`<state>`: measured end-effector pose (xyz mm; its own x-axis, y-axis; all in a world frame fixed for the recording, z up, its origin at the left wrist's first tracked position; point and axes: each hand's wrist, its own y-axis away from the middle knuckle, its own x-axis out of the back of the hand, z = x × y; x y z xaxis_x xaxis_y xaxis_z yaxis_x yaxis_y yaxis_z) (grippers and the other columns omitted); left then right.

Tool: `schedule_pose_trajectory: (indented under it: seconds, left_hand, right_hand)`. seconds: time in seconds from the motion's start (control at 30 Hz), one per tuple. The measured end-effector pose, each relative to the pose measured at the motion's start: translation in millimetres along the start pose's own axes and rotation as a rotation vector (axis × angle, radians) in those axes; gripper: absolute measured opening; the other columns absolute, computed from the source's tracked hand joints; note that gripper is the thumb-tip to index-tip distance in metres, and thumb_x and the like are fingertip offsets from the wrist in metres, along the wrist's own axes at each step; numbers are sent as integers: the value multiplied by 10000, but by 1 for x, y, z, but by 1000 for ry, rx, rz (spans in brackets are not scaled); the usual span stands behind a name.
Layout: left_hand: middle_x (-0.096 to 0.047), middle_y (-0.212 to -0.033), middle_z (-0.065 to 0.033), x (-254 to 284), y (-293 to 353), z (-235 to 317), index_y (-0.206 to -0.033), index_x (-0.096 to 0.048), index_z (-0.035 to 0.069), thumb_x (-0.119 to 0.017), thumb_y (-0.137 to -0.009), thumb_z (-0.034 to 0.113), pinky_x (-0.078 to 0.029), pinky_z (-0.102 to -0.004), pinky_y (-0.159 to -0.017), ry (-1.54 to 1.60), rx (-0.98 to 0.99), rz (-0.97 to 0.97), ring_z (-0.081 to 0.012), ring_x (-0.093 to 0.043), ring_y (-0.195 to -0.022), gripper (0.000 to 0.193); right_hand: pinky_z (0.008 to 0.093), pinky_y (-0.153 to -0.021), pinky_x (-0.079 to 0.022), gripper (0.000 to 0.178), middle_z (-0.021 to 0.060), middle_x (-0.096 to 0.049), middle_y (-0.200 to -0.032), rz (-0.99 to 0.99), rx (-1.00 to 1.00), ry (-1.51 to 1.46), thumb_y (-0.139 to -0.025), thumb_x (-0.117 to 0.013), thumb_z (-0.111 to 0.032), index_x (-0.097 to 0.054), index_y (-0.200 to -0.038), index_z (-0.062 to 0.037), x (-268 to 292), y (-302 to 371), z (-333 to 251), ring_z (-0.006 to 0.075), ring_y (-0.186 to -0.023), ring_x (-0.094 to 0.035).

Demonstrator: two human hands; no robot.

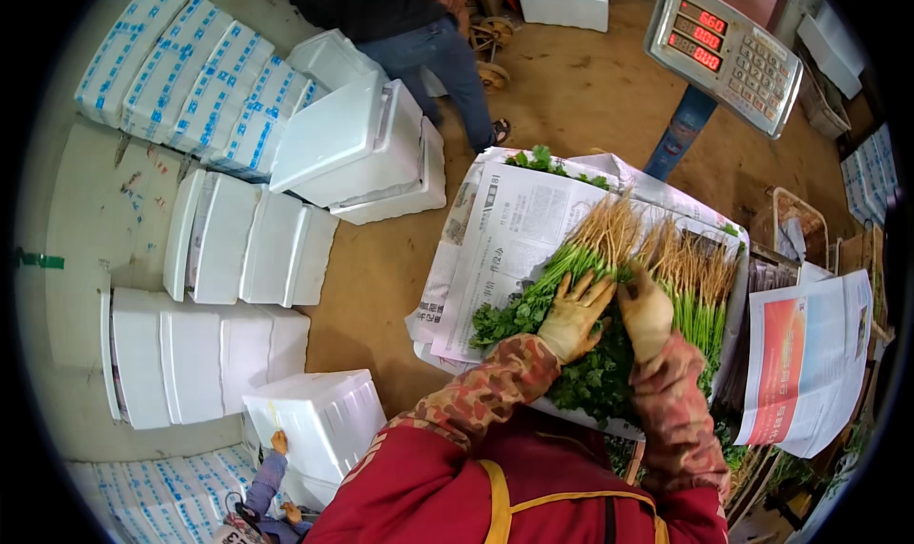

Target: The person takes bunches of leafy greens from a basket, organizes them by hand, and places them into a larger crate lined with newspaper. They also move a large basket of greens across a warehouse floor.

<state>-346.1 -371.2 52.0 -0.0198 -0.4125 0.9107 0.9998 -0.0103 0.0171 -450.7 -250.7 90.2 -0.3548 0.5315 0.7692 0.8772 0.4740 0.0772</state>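
Bunches of coriander with pale brown roots lie on newspaper over a box in front of me. Their roots point away and their leafy ends toward me. My left hand, in a stained glove, rests with fingers spread on the stems of the left bunch. Close to its right, my right hand is gloved too, its fingers curled down at the stems; the fingertips are partly hidden. Printed newspaper covers the left part of the box, and more green leaves show at its far edge.
A scale display stands on a blue post beyond the box. White foam boxes are stacked at left. Newspaper sheets and a wicker basket are at right. One person stands ahead; another person's hand touches a foam box.
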Motion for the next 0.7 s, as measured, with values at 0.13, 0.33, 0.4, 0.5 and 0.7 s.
schedule_pose_trajectory:
  seconds: [0.13, 0.33, 0.4, 0.5, 0.7]
  left_hand:
    - [-287, -1521, -96, -30, 0, -12, -1459, -315, 108, -654, -800, 293, -134, -570, -1135, -114, -34, 56, -331, -242, -1407, 764]
    - [-392, -1458, -107, 14, 6, 12, -1415, -380, 102, -512, -944, 258, -173, -531, -1135, 20, 24, 132, -340, -312, -1368, 513]
    - [-416, -1445, -121, 30, 8, 10, -1355, -465, 123, -506, -941, 209, -205, -519, -1127, 115, 53, 145, -354, -328, -1363, 425]
    - [-486, -1367, -159, 68, 15, 24, -1285, -534, 106, -541, -850, 29, -266, -505, -1101, 128, 59, 351, -383, -387, -1313, 442]
    - [-494, -1309, -192, 83, 9, 131, -1285, -510, 27, -563, -811, -34, -369, -461, -1026, 124, -98, 474, -403, -450, -1228, 482]
  right_hand:
    - [367, -573, -516, 281, 125, -653, -740, 35, 155, -249, -839, -673, -157, -649, -1109, -84, 10, 51, -16, 267, -624, -639]
    - [302, -643, -500, 282, 104, -662, -796, -3, 252, -223, -832, -646, -52, -653, -1113, -54, 68, 114, 2, 208, -695, -636]
    - [253, -664, -497, 274, 90, -674, -829, 33, 156, -235, -855, -621, 0, -642, -1128, -7, 90, 149, 27, 135, -719, -630]
    - [245, -706, -501, 281, 74, -684, -869, 141, -45, -351, -874, -612, -6, -635, -1154, 0, 128, 217, 63, 111, -766, -627]
    - [260, -738, -519, 276, 85, -690, -925, 434, -364, -482, -895, -593, 6, -628, -1168, -2, 176, 341, 115, 140, -825, -660]
